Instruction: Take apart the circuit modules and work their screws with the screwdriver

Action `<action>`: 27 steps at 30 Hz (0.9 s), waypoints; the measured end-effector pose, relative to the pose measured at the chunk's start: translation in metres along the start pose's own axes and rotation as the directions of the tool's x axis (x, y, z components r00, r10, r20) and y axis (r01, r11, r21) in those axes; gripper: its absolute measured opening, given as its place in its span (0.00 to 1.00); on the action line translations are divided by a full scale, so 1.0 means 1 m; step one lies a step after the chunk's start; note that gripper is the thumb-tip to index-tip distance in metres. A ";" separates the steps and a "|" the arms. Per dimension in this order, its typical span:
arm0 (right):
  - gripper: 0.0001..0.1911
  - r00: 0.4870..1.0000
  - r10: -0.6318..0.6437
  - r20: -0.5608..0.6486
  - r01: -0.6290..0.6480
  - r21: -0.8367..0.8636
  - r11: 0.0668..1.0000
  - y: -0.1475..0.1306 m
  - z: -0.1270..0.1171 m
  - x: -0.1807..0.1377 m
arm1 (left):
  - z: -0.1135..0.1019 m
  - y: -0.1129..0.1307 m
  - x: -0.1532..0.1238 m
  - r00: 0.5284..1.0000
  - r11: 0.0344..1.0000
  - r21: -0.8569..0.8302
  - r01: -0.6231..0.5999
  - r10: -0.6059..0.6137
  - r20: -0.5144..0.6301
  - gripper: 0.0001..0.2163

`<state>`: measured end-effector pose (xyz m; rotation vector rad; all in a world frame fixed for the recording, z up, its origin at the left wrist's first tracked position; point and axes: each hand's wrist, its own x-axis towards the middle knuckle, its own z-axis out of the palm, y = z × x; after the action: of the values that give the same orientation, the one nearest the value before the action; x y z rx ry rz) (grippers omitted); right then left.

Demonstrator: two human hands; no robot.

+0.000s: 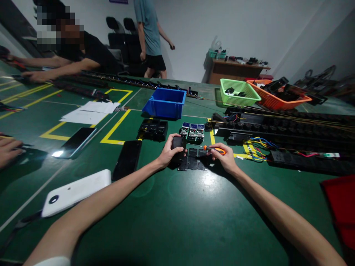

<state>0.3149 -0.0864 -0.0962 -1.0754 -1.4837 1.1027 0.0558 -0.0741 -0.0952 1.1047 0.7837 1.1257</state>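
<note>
In the middle of the green table, my left hand (168,152) is closed around a small black plastic casing (178,145), held just above the surface. My right hand (224,158) grips a screwdriver (219,149) with an orange and black handle. Its thin shaft points left toward the casing; whether the tip touches it I cannot tell. Below and between the hands lie several flat black plastic plates (193,159), partly shadowed. Just behind them stand three small circuit modules (193,132) with bluish screens. More black casings (153,129) sit together to the left.
A blue bin (166,104) stands behind. Green (240,96) and orange (298,99) baskets hold parts. Long black strips with wires (305,157) cover the right. Phones (127,159), a white device (77,192) and papers (91,112) lie left. A co-worker's hand (9,149) rests at the left edge.
</note>
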 end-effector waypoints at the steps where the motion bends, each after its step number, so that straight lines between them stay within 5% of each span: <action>1: 0.13 1.000 0.004 0.005 -0.004 0.004 1.000 0.000 0.000 0.000 | 0.000 0.000 0.000 1.000 1.000 0.004 -0.005 0.005 -0.004 0.28; 27: 0.14 0.999 0.025 0.027 -0.026 0.031 0.999 0.002 0.001 0.002 | 0.003 -0.001 -0.001 0.998 0.997 0.045 -0.062 0.062 -0.009 0.25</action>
<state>0.3140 -0.0844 -0.0977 -1.0640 -1.4729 1.1582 0.0586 -0.0759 -0.0949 1.1682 0.7905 1.1713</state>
